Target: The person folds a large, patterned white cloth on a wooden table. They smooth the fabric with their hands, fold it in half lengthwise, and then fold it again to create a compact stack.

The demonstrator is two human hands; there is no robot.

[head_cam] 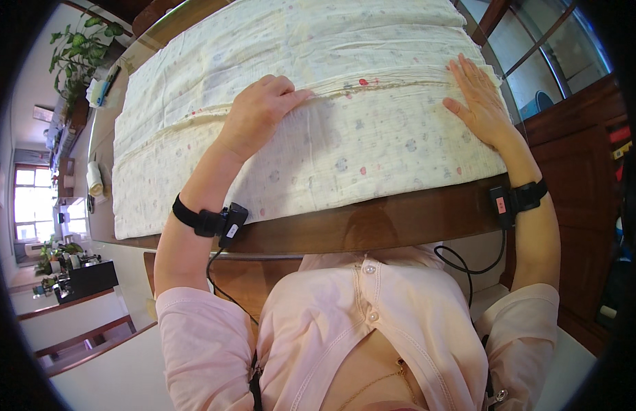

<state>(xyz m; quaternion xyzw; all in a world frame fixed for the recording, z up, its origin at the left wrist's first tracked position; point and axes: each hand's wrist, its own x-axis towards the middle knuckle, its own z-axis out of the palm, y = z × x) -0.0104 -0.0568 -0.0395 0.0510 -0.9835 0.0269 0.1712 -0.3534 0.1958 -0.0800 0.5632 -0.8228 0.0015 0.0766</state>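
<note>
A large cream gauze cloth [400,138] with a small grey and red print lies in layers before me. A raised, wrinkled edge of its fabric runs across the middle from left to right. Along that edge, my left hand [264,110] is curled with thumb and fingers together on the fabric; its fingertips are partly hidden. Near the cloth's right end, my right hand [477,103] rests palm down, fingers stretched out flat over the edge. Each forearm wears a black strap with a small cabled device.
The cloth covers much of a glossy brown table [400,221]. Past its left side lie a pale roll [94,179] and a brush-like item [103,90]. A potted plant [82,51] stands far left. To the right are a wooden cabinet [569,154] and a blue bin [538,105].
</note>
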